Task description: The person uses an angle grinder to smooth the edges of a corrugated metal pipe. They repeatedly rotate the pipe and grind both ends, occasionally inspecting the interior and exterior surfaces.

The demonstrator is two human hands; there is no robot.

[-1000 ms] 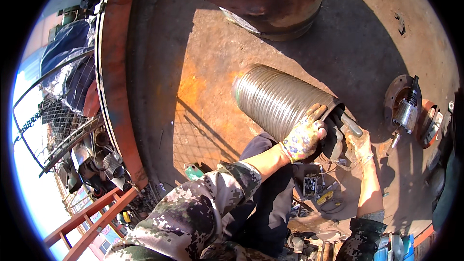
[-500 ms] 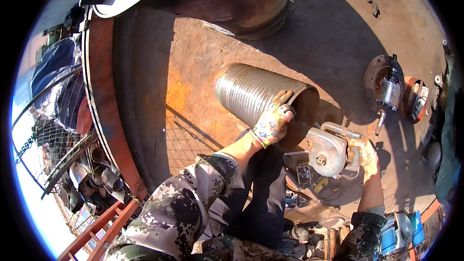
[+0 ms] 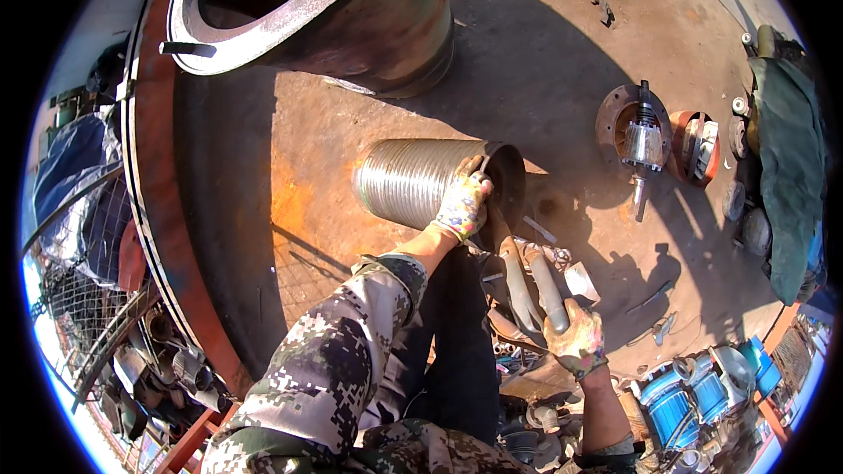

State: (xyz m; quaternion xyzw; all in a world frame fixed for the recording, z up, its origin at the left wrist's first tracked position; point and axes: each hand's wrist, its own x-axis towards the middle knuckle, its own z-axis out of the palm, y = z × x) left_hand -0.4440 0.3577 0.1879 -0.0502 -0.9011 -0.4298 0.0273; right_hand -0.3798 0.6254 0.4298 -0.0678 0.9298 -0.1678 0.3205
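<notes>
A ribbed metal cylinder [image 3: 406,177] lies on its side on the ground in front of my legs, its dark open end to the right. My left hand [image 3: 465,204], in a patterned work glove, grips the rim of that end. Lower right, my gloved right hand [image 3: 575,341] is closed round the near end of a grey metal piece with two long rounded bars [image 3: 520,285]. The bars point away from me, toward the cylinder's open end. Their far ends are hard to make out among nearby parts. A pale block-like piece [image 3: 581,283] shows beside them.
A large flanged metal housing [image 3: 386,44] stands at the far left. On the right are a shaft assembly [image 3: 644,142] on a round flange, a reddish ring [image 3: 694,147] and a green cloth [image 3: 790,167]. Blue-and-grey parts [image 3: 672,408] lie lower right. A curved red-brown beam [image 3: 171,175] borders the left.
The rounded grey casing seen in my right hand no longer shows; long grey bars do instead. That hand has moved left and nearer. The view has shifted, and my left hand stays on the cylinder's rim.
</notes>
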